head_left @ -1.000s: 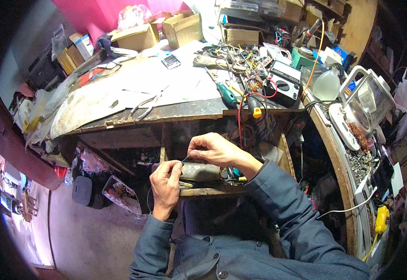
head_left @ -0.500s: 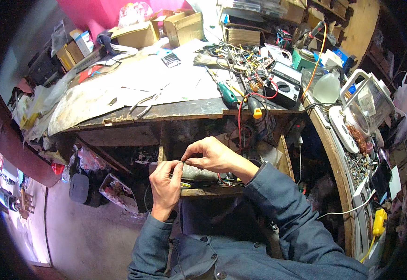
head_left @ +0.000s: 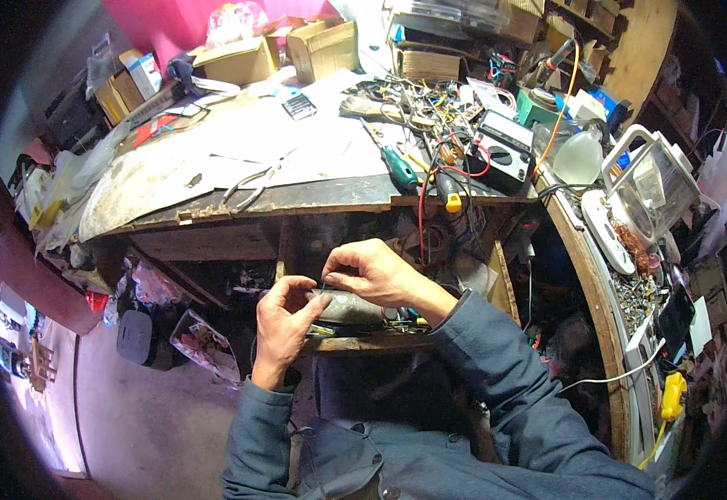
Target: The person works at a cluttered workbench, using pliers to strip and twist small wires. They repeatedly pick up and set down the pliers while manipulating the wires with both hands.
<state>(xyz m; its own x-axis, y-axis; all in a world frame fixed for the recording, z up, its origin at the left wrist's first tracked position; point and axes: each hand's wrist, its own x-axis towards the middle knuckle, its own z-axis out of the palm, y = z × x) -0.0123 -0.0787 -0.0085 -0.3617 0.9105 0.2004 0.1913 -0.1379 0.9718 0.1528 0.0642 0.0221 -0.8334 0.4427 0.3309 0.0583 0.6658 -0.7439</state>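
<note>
My left hand (head_left: 282,321) and my right hand (head_left: 373,275) meet in front of the bench, over an open drawer (head_left: 372,343). Between their fingertips is a thin, greenish-dark piece (head_left: 323,289), too small to identify; it looks like a short bit of wire. The right thumb and forefinger pinch it from above. My left thumb and fingers close around its lower end, partly hiding it. Below the hands, a grey rounded object (head_left: 353,309) and some coloured wires lie in the drawer.
On the bench's white sheet (head_left: 297,150) lie pliers (head_left: 249,187) and a green-handled screwdriver (head_left: 399,168). A multimeter (head_left: 505,148) stands beside tangled leads at the right. Cardboard boxes (head_left: 322,52) sit at the back. A side shelf (head_left: 584,304) curves along my right.
My left thumb and fingers have parted a little and shifted left. More of the thin piece shows between the hands. The right hand keeps its pinch; the whole view has shifted slightly.
</note>
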